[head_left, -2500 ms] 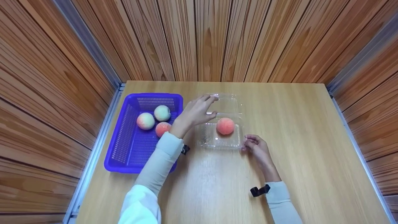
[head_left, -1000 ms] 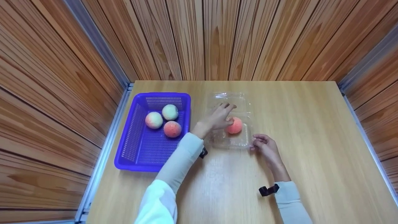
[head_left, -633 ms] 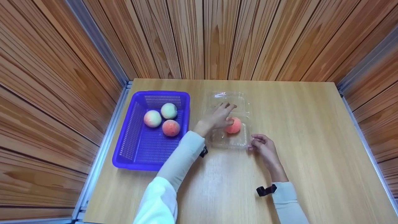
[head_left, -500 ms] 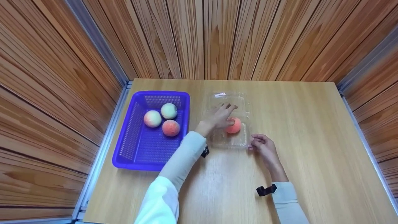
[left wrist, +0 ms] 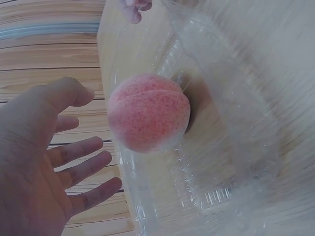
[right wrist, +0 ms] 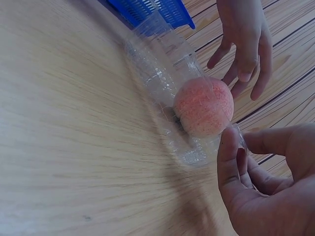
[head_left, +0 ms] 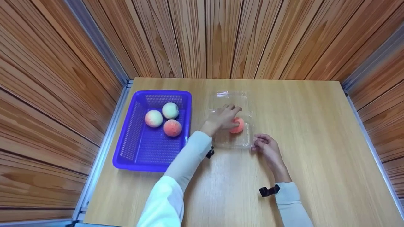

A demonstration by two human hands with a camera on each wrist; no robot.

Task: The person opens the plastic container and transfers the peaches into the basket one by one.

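A pinkish-red peach [head_left: 240,125] sits in the near half of a clear plastic clamshell box [head_left: 232,142], whose lid lies folded back behind. Over the peach's left side hovers my left hand [head_left: 223,118], fingers spread. The left wrist view has a gap between that hand [left wrist: 39,142] and the peach [left wrist: 147,115]. My right hand [head_left: 268,149] pinches the box's near right corner; the right wrist view has its thumb and fingers [right wrist: 229,157] at the clear rim. From the head, the left thumb covers part of the peach.
Left of the box stands a purple perforated basket [head_left: 189,113] holding a whitish peach [head_left: 170,110], a pale peach with a pink blush [head_left: 153,118] and a redder peach [head_left: 172,127]. Wood-plank walls [head_left: 217,37] enclose the table [head_left: 303,126] at the back and sides.
My left hand has moved right, from beside the box's left edge to over the peach, then slightly further right. My right hand keeps its place at the corner. The head view has shifted a little.
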